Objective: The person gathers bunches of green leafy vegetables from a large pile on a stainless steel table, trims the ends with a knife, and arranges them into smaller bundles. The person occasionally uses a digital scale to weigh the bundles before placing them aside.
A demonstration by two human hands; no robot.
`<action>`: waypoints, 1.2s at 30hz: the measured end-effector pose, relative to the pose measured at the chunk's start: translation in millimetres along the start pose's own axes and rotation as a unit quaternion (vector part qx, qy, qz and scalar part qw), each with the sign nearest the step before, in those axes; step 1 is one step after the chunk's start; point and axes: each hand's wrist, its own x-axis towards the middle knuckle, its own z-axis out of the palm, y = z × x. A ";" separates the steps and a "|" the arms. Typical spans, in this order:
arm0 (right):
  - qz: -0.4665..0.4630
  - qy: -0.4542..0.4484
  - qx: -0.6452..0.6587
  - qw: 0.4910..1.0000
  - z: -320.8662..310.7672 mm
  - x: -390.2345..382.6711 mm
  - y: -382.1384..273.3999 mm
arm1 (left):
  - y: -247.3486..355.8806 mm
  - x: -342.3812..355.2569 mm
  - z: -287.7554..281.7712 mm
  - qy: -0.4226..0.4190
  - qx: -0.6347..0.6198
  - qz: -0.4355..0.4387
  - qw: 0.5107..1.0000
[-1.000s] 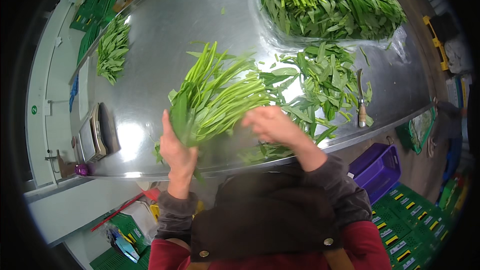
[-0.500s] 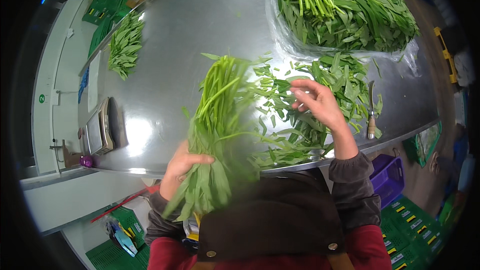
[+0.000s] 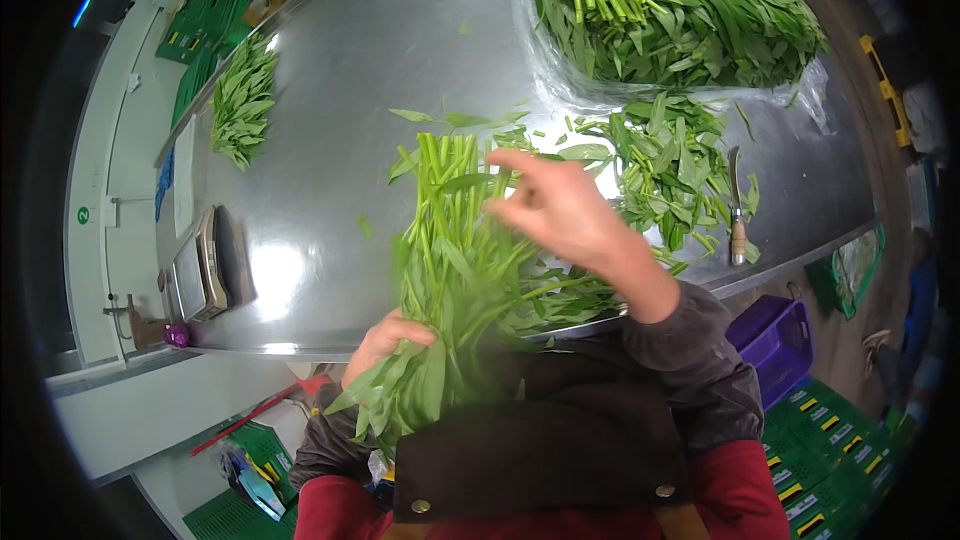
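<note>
A bunch of water spinach (image 3: 437,230) stands nearly upright over the table's near edge, cut stems at the top and leaves hanging down in front of my apron. My left hand (image 3: 388,342) is closed around its lower, leafy part, with the thumb across the leaves. Beside the upper stems is my right hand (image 3: 565,205), its index finger and thumb apart around a gap. Its fingertips reach a loose-looking leaf; whether they touch it I cannot tell. Trimmed leaves and stem bits (image 3: 672,165) lie to the right, partly behind this hand. A curved knife (image 3: 738,215) with a wooden handle rests beyond them.
A large heap of the same greens (image 3: 690,25) sits on clear plastic at the far right of the metal table (image 3: 380,50). Far left lies a smaller bunch (image 3: 243,105), with a scale-like device (image 3: 203,265) nearer. A purple crate (image 3: 778,345) and green crates (image 3: 830,460) stand below right.
My right hand has moved left, from over the trimmings to the bunch's upper stems. The bunch has straightened and shifted slightly right, still in my left hand.
</note>
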 end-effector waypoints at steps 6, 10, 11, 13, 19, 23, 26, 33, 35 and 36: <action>0.130 0.177 0.343 0.913 -11.7 2.0 39.4 | -8.4 -4.6 -10.7 -0.024 0.067 0.011 0.997; 0.146 0.140 0.216 0.955 -29.5 -0.8 11.3 | -22.3 -9.0 -25.1 0.040 0.095 0.059 0.993; 0.149 0.050 0.169 0.973 -20.1 -4.3 1.1 | -20.7 -8.7 -17.1 0.056 0.098 0.065 0.992; 0.132 -0.068 -0.033 0.988 -5.6 -6.0 13.6 | -11.8 -4.2 8.3 0.067 0.084 0.049 0.993; 0.219 -0.049 0.211 0.951 14.5 -20.6 1.7 | -9.8 -3.4 0.7 0.048 0.082 0.047 0.994; 0.235 -0.113 0.265 0.928 0.9 -6.6 4.9 | -16.8 -3.0 -6.7 0.058 0.098 0.073 0.991; 0.155 0.215 0.528 0.807 -41.0 -1.3 69.3 | -18.9 -13.5 -1.6 0.059 0.038 0.073 0.995; 0.175 0.122 0.123 0.969 -42.6 -42.3 84.7 | -19.5 -6.3 -28.1 -0.037 -0.089 0.070 0.993; 0.267 -0.039 0.172 0.947 -48.3 -45.0 77.6 | -15.4 9.0 -48.4 -0.129 -0.056 0.083 0.987; 0.237 -0.130 0.233 0.934 -33.1 -49.4 77.3 | -16.7 10.1 -44.4 -0.125 -0.067 0.099 0.985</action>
